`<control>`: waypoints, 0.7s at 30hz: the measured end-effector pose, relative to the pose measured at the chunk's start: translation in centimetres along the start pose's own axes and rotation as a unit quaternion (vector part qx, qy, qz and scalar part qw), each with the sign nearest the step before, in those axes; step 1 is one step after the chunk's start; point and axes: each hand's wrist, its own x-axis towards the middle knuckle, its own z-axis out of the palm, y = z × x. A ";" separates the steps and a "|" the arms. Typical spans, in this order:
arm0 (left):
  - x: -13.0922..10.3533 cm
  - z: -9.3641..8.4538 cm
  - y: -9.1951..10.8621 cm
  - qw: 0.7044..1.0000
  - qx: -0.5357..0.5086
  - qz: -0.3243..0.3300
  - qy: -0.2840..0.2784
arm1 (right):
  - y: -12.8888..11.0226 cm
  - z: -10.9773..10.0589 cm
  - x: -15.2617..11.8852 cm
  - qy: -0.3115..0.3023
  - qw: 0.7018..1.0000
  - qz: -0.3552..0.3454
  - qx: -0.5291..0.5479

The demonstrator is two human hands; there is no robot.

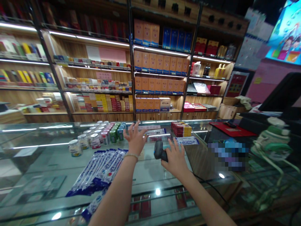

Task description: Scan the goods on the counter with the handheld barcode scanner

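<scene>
My left hand (135, 138) is raised over the glass counter with its fingers spread and nothing in them. Just beyond its thumb lies a slim white-and-blue packet (155, 131). My right hand (175, 158) is at the handle of a black barcode scanner (159, 150), fingers stretched out and apart, thumb beside the handle. Part of the handle is hidden by that hand. Left of my left forearm, several long blue-and-white packets (103, 168) lie fanned out on the glass. Another such packet (188, 140) lies beyond my right hand, in front of a stack of red-and-yellow packs (181, 129).
Several jars (75, 148) and small coloured packs (113, 135) stand in rows at the counter's back left. On the right are a red mat (231, 129), a green-and-white bottle (270, 142) with a strap and a dark screen (282, 91). Stocked shelves line the wall behind.
</scene>
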 end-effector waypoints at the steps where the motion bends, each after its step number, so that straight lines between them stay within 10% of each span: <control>1: 0.0 0.0 0.0 1.000 0.003 -0.001 0.001 | 0.0 -0.2 0.0 0.012 1.000 0.001 0.011; 10: 0.0 -0.1 0.2 1.000 0.007 -0.009 0.013 | 1.7 -3.5 0.2 0.062 0.977 0.051 0.196; 21: -0.1 -0.2 0.1 0.998 0.003 -0.037 0.047 | 2.9 -3.7 1.0 -0.065 0.903 0.111 0.409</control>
